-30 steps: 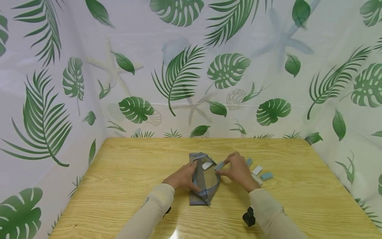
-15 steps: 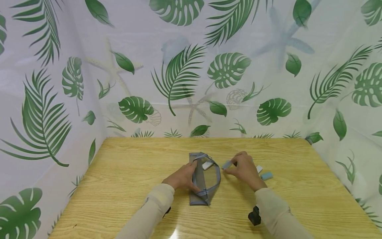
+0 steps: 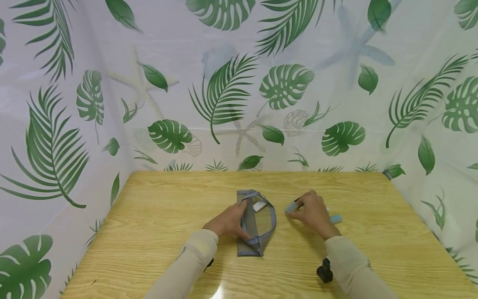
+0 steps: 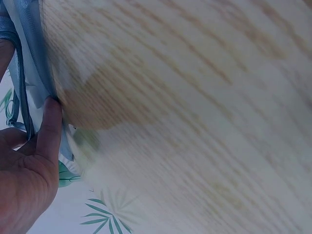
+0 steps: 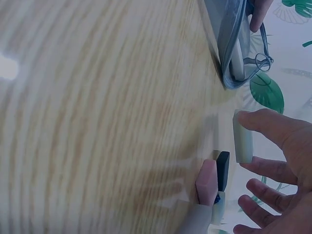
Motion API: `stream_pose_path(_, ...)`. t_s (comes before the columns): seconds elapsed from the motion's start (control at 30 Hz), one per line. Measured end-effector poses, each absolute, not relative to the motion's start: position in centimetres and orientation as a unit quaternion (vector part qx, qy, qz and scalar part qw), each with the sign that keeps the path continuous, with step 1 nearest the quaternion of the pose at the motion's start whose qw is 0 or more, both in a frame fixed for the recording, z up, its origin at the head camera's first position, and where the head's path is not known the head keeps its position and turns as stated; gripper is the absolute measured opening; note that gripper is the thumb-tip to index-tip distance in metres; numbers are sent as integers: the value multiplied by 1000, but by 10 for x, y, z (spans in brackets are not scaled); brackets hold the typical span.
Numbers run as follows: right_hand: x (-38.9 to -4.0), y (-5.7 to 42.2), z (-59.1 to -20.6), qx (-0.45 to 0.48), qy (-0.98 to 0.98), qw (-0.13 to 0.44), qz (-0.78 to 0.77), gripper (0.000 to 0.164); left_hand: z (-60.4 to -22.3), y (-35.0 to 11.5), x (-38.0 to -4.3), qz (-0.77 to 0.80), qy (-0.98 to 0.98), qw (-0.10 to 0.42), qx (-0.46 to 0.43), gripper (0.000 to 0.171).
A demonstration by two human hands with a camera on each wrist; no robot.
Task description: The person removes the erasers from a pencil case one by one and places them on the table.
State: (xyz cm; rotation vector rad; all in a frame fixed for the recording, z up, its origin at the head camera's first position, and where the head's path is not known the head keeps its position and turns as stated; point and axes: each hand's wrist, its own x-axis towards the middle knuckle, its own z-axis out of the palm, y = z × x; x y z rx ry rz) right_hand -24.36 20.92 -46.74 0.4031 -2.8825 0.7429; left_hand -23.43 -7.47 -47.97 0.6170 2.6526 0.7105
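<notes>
A blue-grey mesh zip pouch (image 3: 249, 228) lies on the table with its mouth spread. My left hand (image 3: 228, 219) holds it at its opening, thumb near one end and fingers near the other; a finger presses on its edge in the left wrist view. Inside the pouch sits a white eraser-like block (image 3: 260, 205). To the right of the pouch, my right hand (image 3: 313, 211) pinches a pale blue eraser (image 5: 243, 139) between thumb and finger, apart from the pouch. Its other fingers are loosely spread.
Beside the right hand, a pink eraser (image 5: 206, 181) and a black block (image 5: 223, 170) rest on the table, with a greyish-white block (image 5: 195, 219) near them. A light blue eraser (image 3: 336, 219) is partly hidden by that hand. Leaf-printed cloth (image 3: 224, 104) hangs behind the table.
My right hand has moved right, away from the pouch mouth, with the pale blue eraser still pinched, and now covers more of the loose blocks. The left hand and pouch have stayed in place.
</notes>
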Motion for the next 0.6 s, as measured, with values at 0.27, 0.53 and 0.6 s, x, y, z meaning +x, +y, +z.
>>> stream_pose_path(0.27,-242,211,-472,127,-963,63,227,34,-480,-75,-235,249,930,165,216,117)
stream_pose_path(0.53,-242,215,-477,134,-963,69,225,31,-481,-75,-235,245,930,168,215,117)
stream_pose_path(0.6,-242,216,-478,135,-961,69,231,30,-481,-75,-235,245,930,168,214,117)
